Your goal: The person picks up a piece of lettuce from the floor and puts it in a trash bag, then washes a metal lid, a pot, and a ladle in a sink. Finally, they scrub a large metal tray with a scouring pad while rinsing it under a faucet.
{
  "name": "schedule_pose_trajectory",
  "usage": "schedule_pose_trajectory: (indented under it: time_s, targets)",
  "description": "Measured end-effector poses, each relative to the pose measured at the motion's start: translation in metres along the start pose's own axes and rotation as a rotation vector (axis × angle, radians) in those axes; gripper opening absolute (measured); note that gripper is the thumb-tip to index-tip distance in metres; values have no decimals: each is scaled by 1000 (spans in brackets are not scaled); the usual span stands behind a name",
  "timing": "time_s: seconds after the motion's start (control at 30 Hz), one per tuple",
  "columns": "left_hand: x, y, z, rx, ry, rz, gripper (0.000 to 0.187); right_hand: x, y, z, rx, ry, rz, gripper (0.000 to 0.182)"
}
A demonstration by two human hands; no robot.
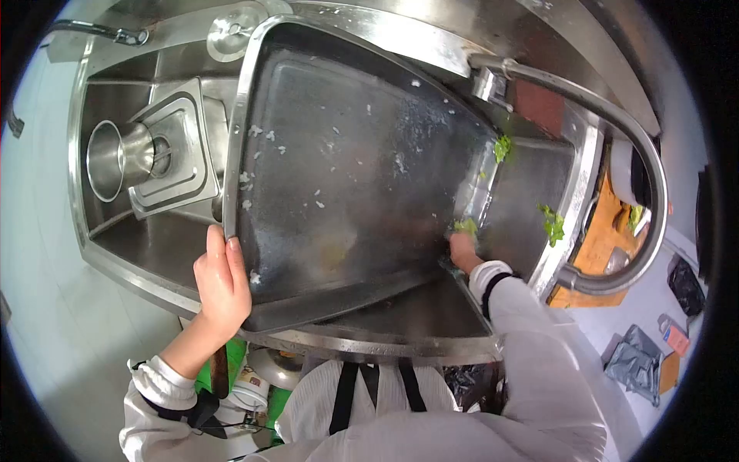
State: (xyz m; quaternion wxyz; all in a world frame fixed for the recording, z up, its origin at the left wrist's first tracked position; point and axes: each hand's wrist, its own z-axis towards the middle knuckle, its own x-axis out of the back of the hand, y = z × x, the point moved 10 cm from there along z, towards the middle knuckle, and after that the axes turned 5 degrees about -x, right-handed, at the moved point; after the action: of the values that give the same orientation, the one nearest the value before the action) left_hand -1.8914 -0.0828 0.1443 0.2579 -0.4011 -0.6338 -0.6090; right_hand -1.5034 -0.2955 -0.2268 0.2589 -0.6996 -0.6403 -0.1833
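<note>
Tray: a large dark tray (362,200) lies aslant over the middle of the metal sink (400,353), its left end looking raised and its narrower-looking right end down in the basin.
Left grip: the left hand (222,279) is pinching the tray's left rim towards the near corner.
Right grip: the right hand (463,251) is at the tray's right end, near side, beside a yellow-green scrap (466,225); whether its fingers are spread or pressed together, one cannot tell.
White bits: small pale crumbs are scattered over the tray, several along its left side.
Leaves: one green leaf (503,148) is at the tray's far right corner, another (553,225) by the sink's right edge.
Left basin: a metal cup (138,150) lies on its side against a rectangular metal pan (206,142).
Pipe: a thick curved pipe (656,192) arches over the right side.
</note>
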Motion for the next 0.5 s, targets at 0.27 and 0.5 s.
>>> schedule_pose_trajectory:
  time_s: [0.27, 0.5]
  targets:
    - [0, -1, -2, 47, -9, -60, 10, 99, -129, -61, -21, -89, 668, 25]
    - [6, -8, -3, 55, 54, -226, 12, 264, -407, -179, 1201, 477, 716, 11]
